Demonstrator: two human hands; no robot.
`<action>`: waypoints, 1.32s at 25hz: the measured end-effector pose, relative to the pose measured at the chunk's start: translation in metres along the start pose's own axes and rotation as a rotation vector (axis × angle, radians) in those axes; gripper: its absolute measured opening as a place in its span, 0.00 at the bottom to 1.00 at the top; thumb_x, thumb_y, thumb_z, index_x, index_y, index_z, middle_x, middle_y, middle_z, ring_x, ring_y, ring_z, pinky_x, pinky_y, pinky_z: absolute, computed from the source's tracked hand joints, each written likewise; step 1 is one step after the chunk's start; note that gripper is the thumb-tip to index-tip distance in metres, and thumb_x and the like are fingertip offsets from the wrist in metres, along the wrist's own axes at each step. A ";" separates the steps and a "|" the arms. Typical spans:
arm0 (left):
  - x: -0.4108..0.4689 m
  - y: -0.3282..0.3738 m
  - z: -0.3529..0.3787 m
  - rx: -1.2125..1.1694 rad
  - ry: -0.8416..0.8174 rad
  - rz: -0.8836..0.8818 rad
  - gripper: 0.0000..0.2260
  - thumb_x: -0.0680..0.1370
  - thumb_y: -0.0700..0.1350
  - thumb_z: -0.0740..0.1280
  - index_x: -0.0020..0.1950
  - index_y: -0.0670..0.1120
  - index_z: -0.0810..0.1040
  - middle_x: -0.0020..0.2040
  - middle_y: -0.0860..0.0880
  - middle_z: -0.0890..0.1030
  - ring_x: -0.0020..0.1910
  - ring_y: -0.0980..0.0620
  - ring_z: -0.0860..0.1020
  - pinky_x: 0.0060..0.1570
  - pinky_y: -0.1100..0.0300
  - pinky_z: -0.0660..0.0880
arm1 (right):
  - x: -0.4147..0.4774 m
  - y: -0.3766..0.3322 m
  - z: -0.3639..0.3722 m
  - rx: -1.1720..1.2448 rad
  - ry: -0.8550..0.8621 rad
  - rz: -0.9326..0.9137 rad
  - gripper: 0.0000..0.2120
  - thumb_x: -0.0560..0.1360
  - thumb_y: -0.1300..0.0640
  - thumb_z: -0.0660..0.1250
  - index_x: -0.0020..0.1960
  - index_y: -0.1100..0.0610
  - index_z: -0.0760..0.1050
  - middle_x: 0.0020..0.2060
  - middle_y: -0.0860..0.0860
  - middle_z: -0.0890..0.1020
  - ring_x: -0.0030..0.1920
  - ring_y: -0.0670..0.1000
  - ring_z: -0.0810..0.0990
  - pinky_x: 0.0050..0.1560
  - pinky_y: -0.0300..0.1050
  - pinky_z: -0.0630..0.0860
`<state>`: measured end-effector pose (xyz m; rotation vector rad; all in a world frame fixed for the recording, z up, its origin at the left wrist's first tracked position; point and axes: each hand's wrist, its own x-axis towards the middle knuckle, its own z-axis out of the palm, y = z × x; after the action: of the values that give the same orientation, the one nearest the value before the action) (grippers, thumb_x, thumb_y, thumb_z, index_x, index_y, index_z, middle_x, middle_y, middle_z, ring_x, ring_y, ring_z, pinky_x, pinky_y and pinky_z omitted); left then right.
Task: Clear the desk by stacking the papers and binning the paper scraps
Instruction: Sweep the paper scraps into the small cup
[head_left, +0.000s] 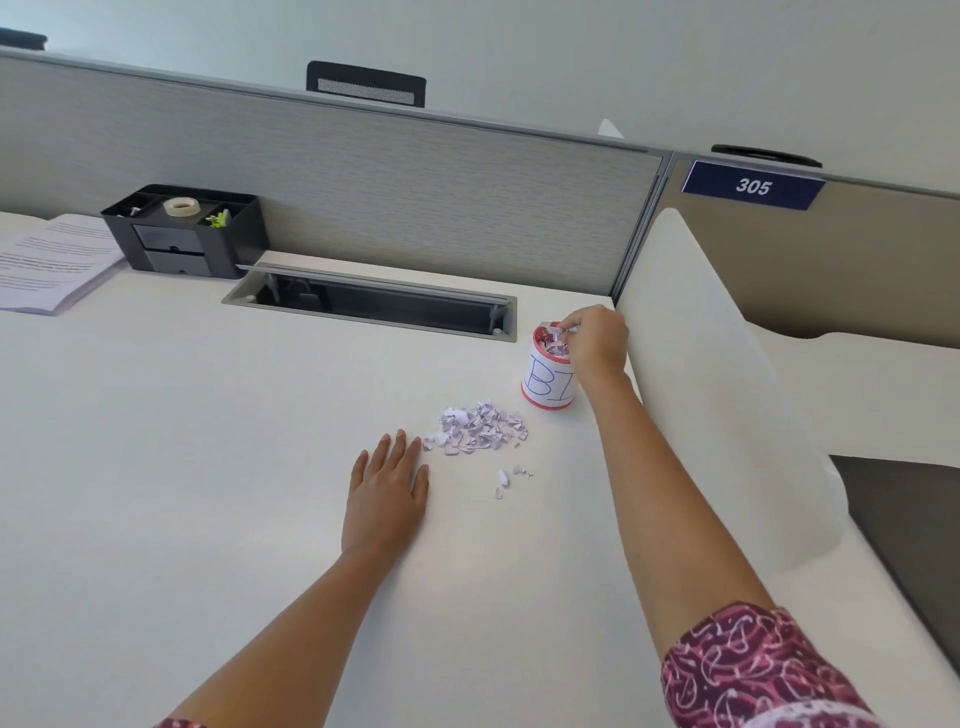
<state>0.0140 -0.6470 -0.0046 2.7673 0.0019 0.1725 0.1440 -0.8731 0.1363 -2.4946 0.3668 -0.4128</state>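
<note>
Nearest the camera, a patterned sleeve is seen on the right forearm, cut off by the frame's lower edge. At the far right of the desk, the right hand is held over the bin, a small red-rimmed cup, with its fingertips closed on a few lilac bits at the rim. The left hand is laid flat on the desk, fingers straight and holding nothing, just left of the paper scraps, which are heaped near the bin's foot. The bin looks already heaped to its rim, so fresh bits could be spilled back onto the desk; being light, it could be tipped by a nudge from the wrist. A sweep of the left hand might scatter the heap, and the few strays nearer the camera could be overlooked. The papers lie stacked at the far left, partly cut off. The bin's label is half covered by the right hand, its depth cannot be judged, and the amount pinched cannot be made out.
</note>
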 end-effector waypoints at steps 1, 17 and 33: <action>0.000 0.000 0.000 0.002 0.000 0.000 0.28 0.77 0.54 0.42 0.76 0.51 0.60 0.77 0.52 0.57 0.77 0.53 0.53 0.74 0.56 0.45 | 0.007 0.000 0.003 -0.096 -0.058 0.013 0.11 0.72 0.67 0.65 0.53 0.63 0.82 0.52 0.61 0.82 0.52 0.60 0.80 0.47 0.42 0.75; 0.000 0.002 -0.002 -0.005 0.005 0.001 0.36 0.71 0.59 0.34 0.76 0.51 0.60 0.77 0.52 0.58 0.76 0.53 0.54 0.74 0.56 0.46 | -0.116 0.036 0.037 0.126 0.029 -0.092 0.17 0.80 0.56 0.58 0.67 0.60 0.69 0.62 0.58 0.76 0.63 0.58 0.73 0.59 0.47 0.69; 0.000 0.002 -0.002 -0.004 0.002 -0.002 0.36 0.72 0.59 0.35 0.76 0.50 0.61 0.77 0.51 0.58 0.76 0.53 0.54 0.74 0.55 0.46 | -0.111 0.044 0.103 -0.264 -0.387 -0.325 0.26 0.83 0.49 0.48 0.78 0.53 0.46 0.77 0.56 0.51 0.77 0.55 0.49 0.75 0.46 0.47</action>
<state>0.0139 -0.6482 -0.0018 2.7632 0.0045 0.1745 0.0728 -0.8185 0.0064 -2.8214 -0.1510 0.0043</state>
